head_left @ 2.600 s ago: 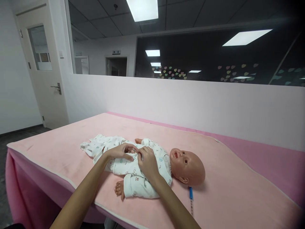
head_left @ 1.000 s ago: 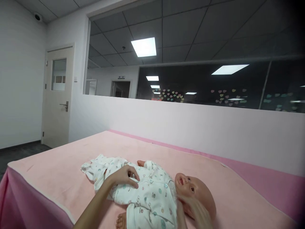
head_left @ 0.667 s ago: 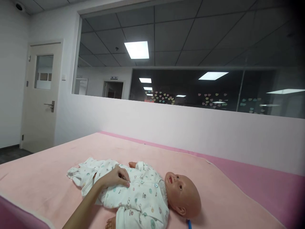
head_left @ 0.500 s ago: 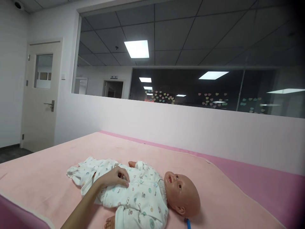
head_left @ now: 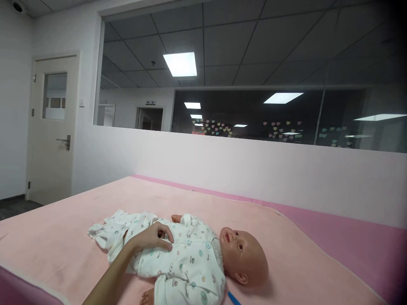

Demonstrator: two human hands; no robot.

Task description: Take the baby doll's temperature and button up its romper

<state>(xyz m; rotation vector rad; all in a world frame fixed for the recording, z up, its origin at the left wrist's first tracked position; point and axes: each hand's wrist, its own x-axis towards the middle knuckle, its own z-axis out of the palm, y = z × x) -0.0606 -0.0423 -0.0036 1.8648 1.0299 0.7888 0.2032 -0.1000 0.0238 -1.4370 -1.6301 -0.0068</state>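
A baby doll (head_left: 244, 258) lies on its back, its head to the right and its legs to the left. It wears a white printed jacket (head_left: 193, 264) with small buttons and matching trousers (head_left: 117, 226). My left hand (head_left: 155, 237) rests on the doll's belly, fingers loosely curved and a gap between them and the thumb. The fingertips touch the jacket without visibly gripping it. At the bottom edge, below the doll's head, the tip of a thin blue object (head_left: 234, 298) shows; the rest is cut off. My right hand is out of view.
The doll lies on a peach-coloured mat (head_left: 305, 258) with a pink padded surface (head_left: 365, 241) beneath it. Behind stands a low white wall (head_left: 238, 165) with a large window (head_left: 222, 51) above. A door (head_left: 52, 161) is at the far left.
The blue object has shifted left along the bottom edge, from under the doll's head toward its shoulder, and tilted. My left hand stays on the belly. The view has turned slightly.
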